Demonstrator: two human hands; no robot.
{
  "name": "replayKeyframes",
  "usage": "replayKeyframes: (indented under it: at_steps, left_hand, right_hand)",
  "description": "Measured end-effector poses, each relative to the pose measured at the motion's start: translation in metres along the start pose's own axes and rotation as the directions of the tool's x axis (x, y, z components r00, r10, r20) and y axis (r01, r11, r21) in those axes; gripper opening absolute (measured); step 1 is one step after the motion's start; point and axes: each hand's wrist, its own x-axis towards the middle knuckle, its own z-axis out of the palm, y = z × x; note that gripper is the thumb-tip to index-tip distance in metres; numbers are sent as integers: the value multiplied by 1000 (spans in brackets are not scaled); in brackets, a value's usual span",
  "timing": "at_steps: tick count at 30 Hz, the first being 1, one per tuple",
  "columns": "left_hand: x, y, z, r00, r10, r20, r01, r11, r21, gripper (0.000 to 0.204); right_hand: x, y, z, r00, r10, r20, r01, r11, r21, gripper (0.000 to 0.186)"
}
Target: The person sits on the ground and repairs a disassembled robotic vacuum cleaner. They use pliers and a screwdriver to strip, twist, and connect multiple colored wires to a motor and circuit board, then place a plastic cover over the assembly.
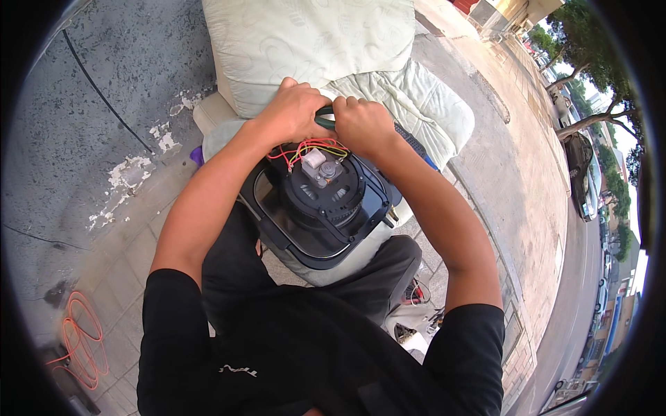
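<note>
A black appliance [269, 201] with a glossy rectangular body rests on a pale padded surface before me. A round black motor housing [322, 197] stands in its middle, with a small metal-and-white motor part [320, 166] on top. Red and yellow wires [316, 145] run from there toward the far side. Beyond them, my left hand [295, 112] and my right hand [364, 127] are side by side, both closed on a dark curved piece [325, 120]. Only a short stretch of it shows between my fists. Whether it is joined to the appliance is hidden.
A pale quilted cushion [312, 48] lies beyond the appliance. To the left is a grey wall [83, 104] with peeling paint. An orange cord [83, 340] is coiled at lower left. Tools and a red-handled item [416, 292] lie near my right knee. A street with parked cars [583, 173] runs at right.
</note>
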Motion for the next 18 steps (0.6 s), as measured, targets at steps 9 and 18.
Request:
replayKeyframes:
  at_steps: [9,18]
  left_hand:
    - [-5,-3,15,988,2,-155,-9,999,-45,44]
    - [1,37,20,983,-104,-154,121,987,108,21]
  right_hand:
    - [-6,-11,-10,998,53,-27,-55,994,-98,26]
    - [-1,-22,-13,994,90,66,-84,992,-99,35]
